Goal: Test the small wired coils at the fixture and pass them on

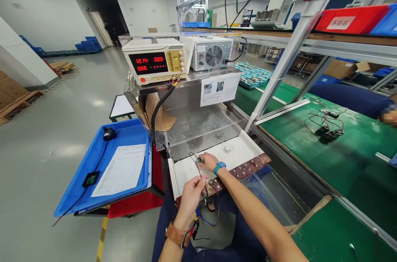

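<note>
My right hand (209, 161) is over the white tray (186, 169), its fingers closed on a small green circuit board (199, 160). A thin dark and red wire (196, 164) loops from the board toward my left hand (192, 192). Thumb and finger of the left hand pinch the wire near the tray's front edge; the exact grip point is partly hidden. Just beside both hands lies a brown terminal strip (245, 170) with rows of metal studs. Blue, black and yellow leads (198, 214) hang below it, above my lap.
A power supply (155, 61) with lit red digits stands on a metal shelf beside a fan-cooled unit (213, 53). At left, a blue tray (108, 129) holds a paper sheet and cabled parts. Wired parts (329, 132) lie on the green bench, near another person's sleeve (350, 98).
</note>
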The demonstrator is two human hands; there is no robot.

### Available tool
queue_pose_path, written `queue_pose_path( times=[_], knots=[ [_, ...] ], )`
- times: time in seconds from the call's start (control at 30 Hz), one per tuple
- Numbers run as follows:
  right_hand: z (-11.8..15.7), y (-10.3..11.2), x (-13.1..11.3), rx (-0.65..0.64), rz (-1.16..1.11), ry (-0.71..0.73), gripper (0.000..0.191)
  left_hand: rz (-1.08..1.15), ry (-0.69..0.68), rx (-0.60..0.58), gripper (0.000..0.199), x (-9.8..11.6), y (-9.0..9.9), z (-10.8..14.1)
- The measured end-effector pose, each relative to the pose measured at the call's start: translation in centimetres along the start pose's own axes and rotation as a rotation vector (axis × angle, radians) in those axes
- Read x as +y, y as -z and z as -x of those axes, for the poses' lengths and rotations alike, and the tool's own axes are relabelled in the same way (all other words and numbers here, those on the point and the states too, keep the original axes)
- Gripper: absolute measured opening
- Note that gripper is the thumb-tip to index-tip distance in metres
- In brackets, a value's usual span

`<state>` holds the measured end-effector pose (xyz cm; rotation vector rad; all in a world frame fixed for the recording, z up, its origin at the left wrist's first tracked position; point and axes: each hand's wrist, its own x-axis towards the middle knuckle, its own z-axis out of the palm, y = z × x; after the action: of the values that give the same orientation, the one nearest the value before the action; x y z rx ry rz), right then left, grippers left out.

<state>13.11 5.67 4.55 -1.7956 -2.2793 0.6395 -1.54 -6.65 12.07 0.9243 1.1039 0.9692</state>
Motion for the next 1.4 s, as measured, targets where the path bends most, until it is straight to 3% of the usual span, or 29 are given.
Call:
queue_pose_path(
  times=[0.13,0.3,0.67,1.0,1.4],
  knots=[
    [-0.3,0.0,0.3,-0.016,0.004,0.004,0.037,-0.019,-0.004,0.022,0.058,0.1,-0.1,-3.0],
    [-0.7,-0.4,0.9,-0.017,-0.043,0.012,0.033,-0.115,-0.040,-0.004,0.055,-0.7,-0.3,-4.5],
    [-1.0,-0.3,1.2,-0.018,-0.108,-0.046,0.034,-0.358,-0.155,-0.077,0.032,-1.5,-1.0,-5.8],
    [-1.1,-0.8,1.5,-0.001,-0.123,-0.062,0.040,-0.518,-0.137,0.021,0.039,-4.0,-0.8,-7.0],
    [-1.1,-0.7,1.4,-0.002,-0.119,-0.061,0.040,-0.568,-0.153,-0.001,0.036,-4.3,-0.7,-7.2]
  ],
)
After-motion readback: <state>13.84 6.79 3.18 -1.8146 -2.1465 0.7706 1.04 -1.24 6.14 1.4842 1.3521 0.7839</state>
